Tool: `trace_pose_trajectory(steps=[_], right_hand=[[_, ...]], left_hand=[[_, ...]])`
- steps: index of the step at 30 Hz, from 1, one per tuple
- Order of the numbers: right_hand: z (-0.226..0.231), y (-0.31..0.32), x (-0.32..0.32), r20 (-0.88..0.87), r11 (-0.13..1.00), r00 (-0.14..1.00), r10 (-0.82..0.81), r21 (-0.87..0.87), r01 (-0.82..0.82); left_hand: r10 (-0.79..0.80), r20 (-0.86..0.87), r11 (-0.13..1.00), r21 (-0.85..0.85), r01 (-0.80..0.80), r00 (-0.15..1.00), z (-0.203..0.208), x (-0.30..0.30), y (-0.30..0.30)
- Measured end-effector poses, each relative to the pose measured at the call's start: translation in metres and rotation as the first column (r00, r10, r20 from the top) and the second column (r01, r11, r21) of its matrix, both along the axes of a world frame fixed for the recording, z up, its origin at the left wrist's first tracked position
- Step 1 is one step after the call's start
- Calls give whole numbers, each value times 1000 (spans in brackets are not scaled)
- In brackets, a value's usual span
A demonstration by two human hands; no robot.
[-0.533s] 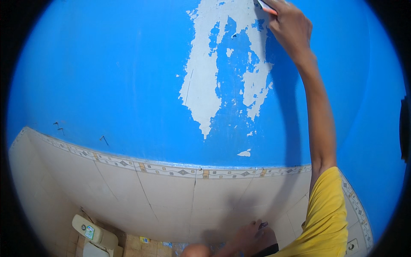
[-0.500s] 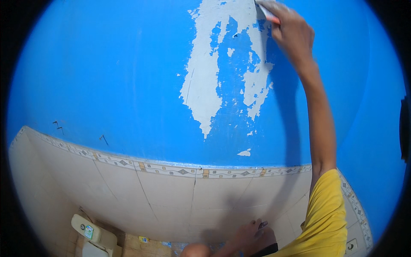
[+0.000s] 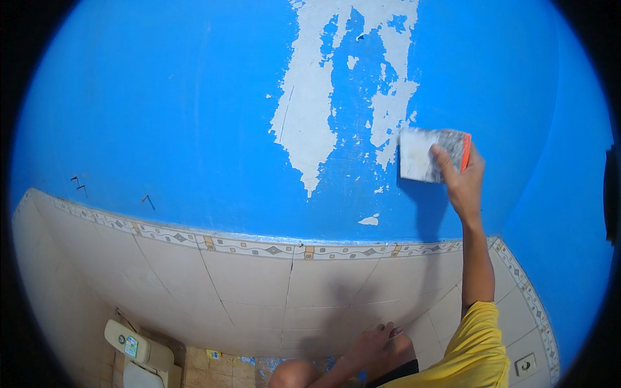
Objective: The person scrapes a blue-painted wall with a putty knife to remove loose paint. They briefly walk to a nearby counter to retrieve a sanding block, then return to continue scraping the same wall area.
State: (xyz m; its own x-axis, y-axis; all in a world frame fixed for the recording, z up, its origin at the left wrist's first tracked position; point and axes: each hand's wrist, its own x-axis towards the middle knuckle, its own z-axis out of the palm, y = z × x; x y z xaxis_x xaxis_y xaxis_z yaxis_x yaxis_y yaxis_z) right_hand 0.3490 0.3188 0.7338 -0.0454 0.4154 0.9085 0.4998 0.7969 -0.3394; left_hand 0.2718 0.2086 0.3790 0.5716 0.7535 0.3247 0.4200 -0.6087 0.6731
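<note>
My right hand is closed round a wide, flat scraper, smeared white and grey, with an orange edge showing by the fingers. The scraper's far edge is at the blue wall, just beside the lower right end of a peeled patch of bare pale plaster. Whether the edge touches the wall I cannot tell. Down by my bent knee, my left hand is closed, with a small dark shape at its fingertips that I cannot make out.
Pale tiles with a patterned border cover the lower wall. A cream toilet stands at the lower left. Bits of blue paint lie on the floor. A socket is at the lower right, and thin hooks stick out at left.
My right hand has come down the wall with the scraper, from the top of the peeled patch to its lower right side. The scraper's flat face now shows. My left hand stays by the knee.
</note>
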Motion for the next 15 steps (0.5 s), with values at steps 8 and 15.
trace_pose_trajectory(steps=[8,15], right_hand=[[16,33,-29,-165,990,981,106,107,-89],[23,24,-38,-67,989,995,80,132,-70]], left_hand=[[24,-15,999,-48,-24,1000,13,-2,-7],[12,0,998,-65,-12,1000,14,-3,-8]])
